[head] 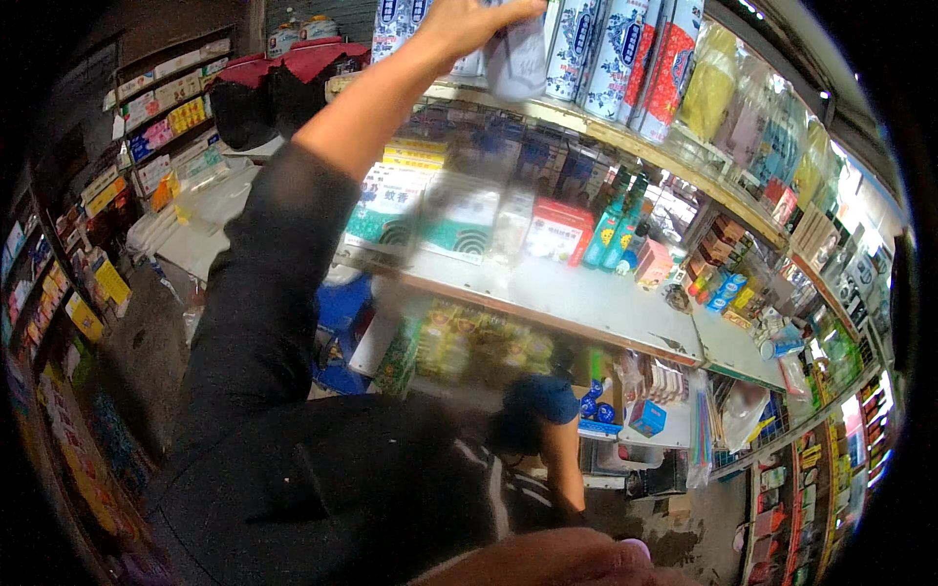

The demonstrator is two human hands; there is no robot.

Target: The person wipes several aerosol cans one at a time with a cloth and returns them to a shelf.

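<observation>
My left hand [463, 28] reaches up to the top shelf. Its fingers close around a greyish cylindrical container [516, 64], blurred and rounded at its lower end. Close beside it stand tall cylinders with a blue-and-white pattern [571, 47], and red ones [665, 77] farther right. Low in the middle, my right forearm [563, 469] points toward the lower shelf. Something dark blue, a cloth or glove [546, 399], covers my right hand, so its fingers are hidden.
The white middle shelf [579, 293] bears mosquito-coil boxes [458, 220], a red-and-white box [558, 231] and green bottles [614, 227]. Yellow-green packs [447, 337] lie below. Stocked racks [172, 102] line the left. A blurred brownish shape [542, 557] fills the bottom edge.
</observation>
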